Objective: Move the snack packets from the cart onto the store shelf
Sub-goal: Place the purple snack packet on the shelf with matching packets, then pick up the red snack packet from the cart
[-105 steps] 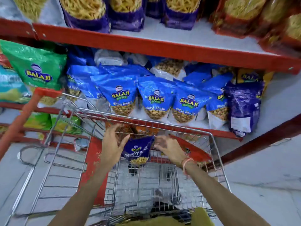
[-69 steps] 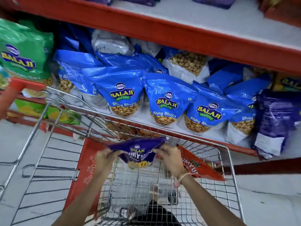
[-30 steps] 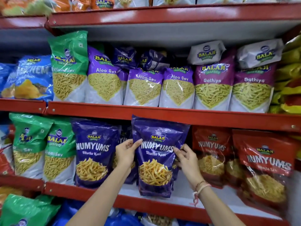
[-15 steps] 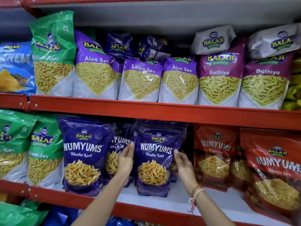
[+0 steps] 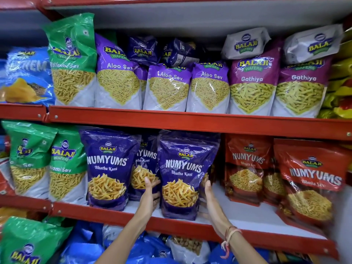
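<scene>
A purple Numyums Bhatha Kani packet (image 5: 185, 174) stands upright on the white shelf board (image 5: 245, 212) with a red front lip, in the middle row. My left hand (image 5: 150, 197) lies flat against its lower left side, fingers straight. My right hand (image 5: 209, 199) is flat along its lower right edge, with a thread band on the wrist. Neither hand wraps around the packet. A matching purple packet (image 5: 108, 168) stands to the left, and another one (image 5: 144, 168) sits behind, between the two. The cart is out of view.
Red Numyums Bhujia Sev packets (image 5: 247, 166) stand to the right, with bare shelf between them and the purple packet. Green sev packets (image 5: 64, 164) fill the left. The shelf above holds Aloo Sev (image 5: 167, 86) and Gathiya (image 5: 253, 82) packets. Blue packets (image 5: 85, 244) lie below.
The purple packet went from held in front of the shelf to standing on the shelf board. Both hands slid down its sides and flattened.
</scene>
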`<state>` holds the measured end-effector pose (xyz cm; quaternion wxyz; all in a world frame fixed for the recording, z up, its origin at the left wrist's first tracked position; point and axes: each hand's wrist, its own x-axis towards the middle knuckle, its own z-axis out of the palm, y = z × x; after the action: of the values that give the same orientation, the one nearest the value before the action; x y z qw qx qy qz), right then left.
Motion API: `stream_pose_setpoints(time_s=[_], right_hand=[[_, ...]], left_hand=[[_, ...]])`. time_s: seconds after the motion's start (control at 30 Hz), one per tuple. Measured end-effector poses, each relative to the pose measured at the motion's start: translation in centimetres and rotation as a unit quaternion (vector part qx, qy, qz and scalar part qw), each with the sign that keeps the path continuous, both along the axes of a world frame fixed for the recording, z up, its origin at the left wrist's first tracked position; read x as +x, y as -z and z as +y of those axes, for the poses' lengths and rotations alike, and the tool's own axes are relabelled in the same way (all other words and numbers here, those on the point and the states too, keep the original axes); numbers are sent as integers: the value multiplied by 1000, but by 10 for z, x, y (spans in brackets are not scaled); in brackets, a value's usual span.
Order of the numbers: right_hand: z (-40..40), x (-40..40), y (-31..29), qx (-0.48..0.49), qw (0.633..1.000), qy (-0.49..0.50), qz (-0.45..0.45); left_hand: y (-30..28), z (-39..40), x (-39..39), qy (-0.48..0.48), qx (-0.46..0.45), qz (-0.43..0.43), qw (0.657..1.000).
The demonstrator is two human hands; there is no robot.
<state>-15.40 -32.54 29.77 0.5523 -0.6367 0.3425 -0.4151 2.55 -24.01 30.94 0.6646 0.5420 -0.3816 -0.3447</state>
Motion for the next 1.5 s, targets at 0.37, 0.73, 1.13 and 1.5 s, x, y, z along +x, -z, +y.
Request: stream_pose_setpoints(time_s=[0.37,0.73,1.13,1.5], right_hand=[[41,-13,3,-45,998,4,33],[118,-69,95,-87,993,59,44],[179,-181,260,46,947,68,312],[203,-223,351,208,924,115,299]], left_hand=[[2,40,-13,7,23,-45,999],[95,95,-61,0,15,-112,994],[268,141,-119,101,228,-102,963],[362,125,-153,114,368,-75,920]])
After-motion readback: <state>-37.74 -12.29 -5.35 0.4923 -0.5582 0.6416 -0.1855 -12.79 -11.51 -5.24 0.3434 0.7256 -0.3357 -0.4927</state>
